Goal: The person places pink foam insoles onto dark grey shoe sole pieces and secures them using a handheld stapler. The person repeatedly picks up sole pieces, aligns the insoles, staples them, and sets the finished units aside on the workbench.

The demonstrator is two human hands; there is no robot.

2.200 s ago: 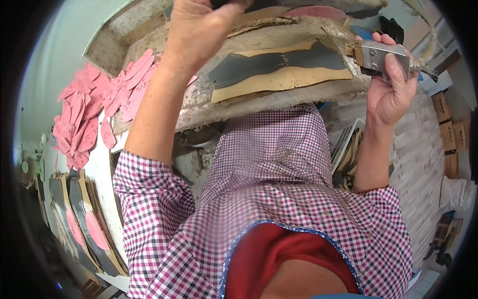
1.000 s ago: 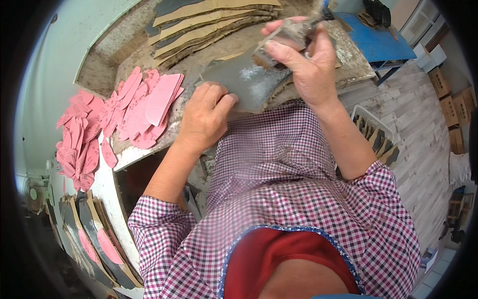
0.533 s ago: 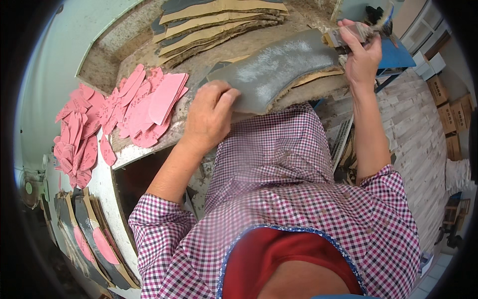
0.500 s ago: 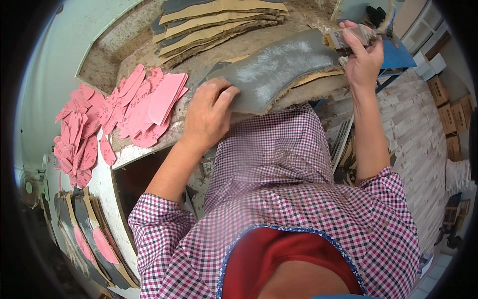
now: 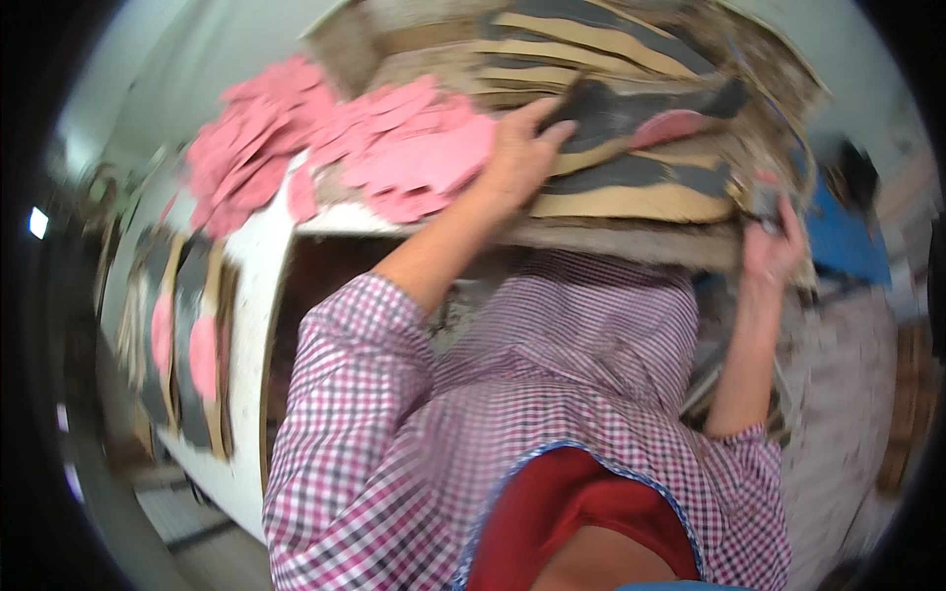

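My left hand (image 5: 522, 153) is closed on the left end of a dark grey curved sheet piece (image 5: 601, 113) with a tan edge. A pink oval patch (image 5: 670, 128) shows on or against this piece toward its right; blur hides how they meet. More grey-and-tan pieces (image 5: 641, 202) lie just below it at the bench's near edge. Close to their right end, my right hand (image 5: 774, 241) grips a flat brush (image 5: 764, 197), its bristle end near the pieces. Left of my left hand lies a pile of pink patches (image 5: 419, 158).
A stack of grey-and-tan pieces (image 5: 591, 39) lies at the back of the worn bench. Another pink heap (image 5: 256, 143) sits at the left. Pieces with pink patches (image 5: 187, 345) stand on the white side surface (image 5: 251, 384). A blue stand (image 5: 843, 236) is at the right.
The whole view has shifted. My left hand has moved the grey piece away from the near edge toward the back stack. My right hand with the brush is lower, and a pink patch now shows.
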